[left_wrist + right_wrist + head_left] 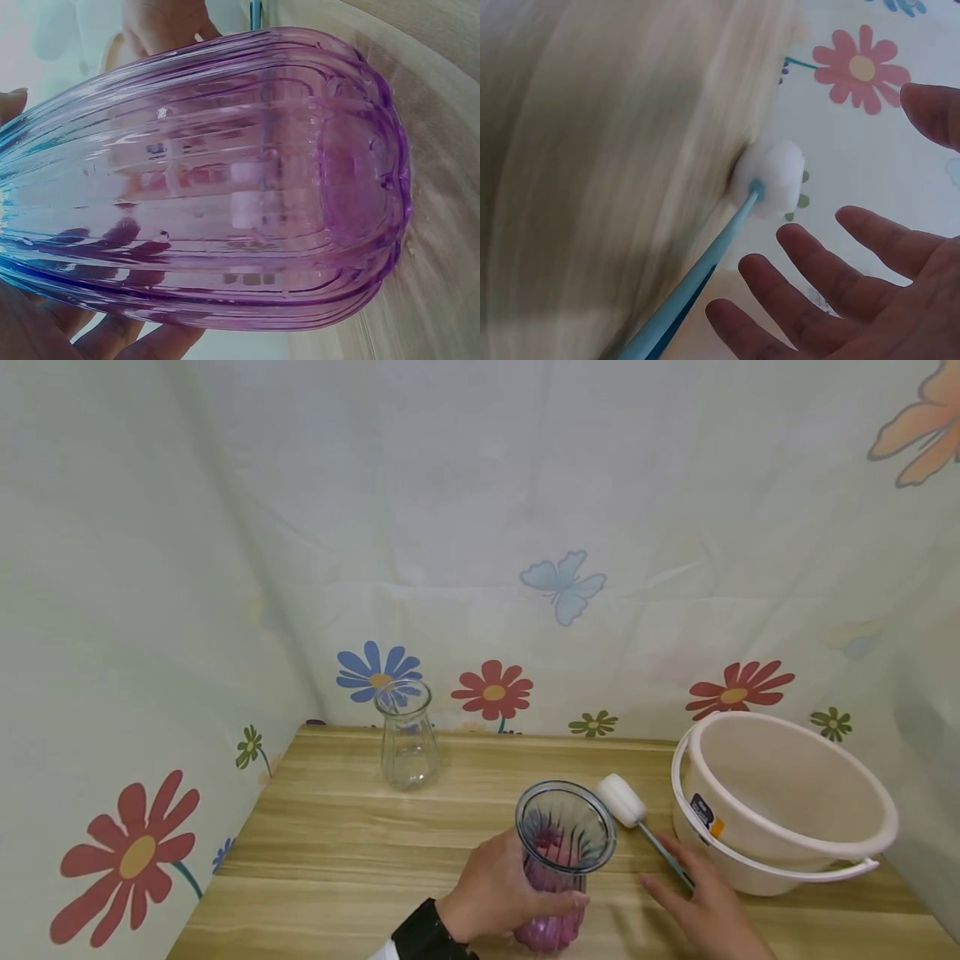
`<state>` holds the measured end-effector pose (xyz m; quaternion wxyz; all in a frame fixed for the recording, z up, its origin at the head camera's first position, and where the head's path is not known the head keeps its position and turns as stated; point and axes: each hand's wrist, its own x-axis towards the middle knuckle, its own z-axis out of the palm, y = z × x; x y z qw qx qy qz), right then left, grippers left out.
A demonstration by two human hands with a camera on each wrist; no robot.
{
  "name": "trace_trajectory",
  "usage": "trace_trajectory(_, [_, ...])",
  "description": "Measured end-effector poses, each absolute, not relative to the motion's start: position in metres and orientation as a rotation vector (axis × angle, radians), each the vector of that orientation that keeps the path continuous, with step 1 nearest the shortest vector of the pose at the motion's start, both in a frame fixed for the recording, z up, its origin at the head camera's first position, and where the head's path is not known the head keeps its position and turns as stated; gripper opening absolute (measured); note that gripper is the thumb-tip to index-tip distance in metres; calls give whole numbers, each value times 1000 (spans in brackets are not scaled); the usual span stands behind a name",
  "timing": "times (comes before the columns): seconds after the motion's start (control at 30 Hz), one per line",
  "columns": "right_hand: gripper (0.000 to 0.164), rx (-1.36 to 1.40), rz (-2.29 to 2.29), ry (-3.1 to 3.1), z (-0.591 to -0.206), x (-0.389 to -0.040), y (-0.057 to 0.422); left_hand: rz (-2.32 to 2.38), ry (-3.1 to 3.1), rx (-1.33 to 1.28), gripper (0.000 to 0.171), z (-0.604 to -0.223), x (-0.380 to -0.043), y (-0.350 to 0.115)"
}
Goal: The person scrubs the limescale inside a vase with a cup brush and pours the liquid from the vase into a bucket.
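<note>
A fluted glass vase [558,860], blue at the rim and purple toward the base, is gripped round its side by my left hand [495,885]. In the left wrist view its ribbed wall [247,180] fills most of the picture, with several fingers [112,337] curled along it. A bottle brush [621,799] with a white sponge head and thin teal handle lies on the table to the vase's right. Over the handle end hovers my right hand [705,902]. The right wrist view shows its fingers [810,277] spread beside the handle [697,277], holding nothing.
A clear glass vase [409,747] stands at the back left of the wood-grain table [330,860]. At the right is a pale pink bucket [750,852], its white handle [757,864] hanging down the front. A flower-printed curtain [465,527] borders the back and sides.
</note>
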<state>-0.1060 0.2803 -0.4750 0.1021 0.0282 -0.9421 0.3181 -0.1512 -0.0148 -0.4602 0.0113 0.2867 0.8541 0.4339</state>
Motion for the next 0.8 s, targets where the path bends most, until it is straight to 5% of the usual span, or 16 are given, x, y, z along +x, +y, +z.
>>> trace_trajectory(0.8, [54,66,767,-2758,-501,-110,294,1360,2591,864,71,-464,-155,-17])
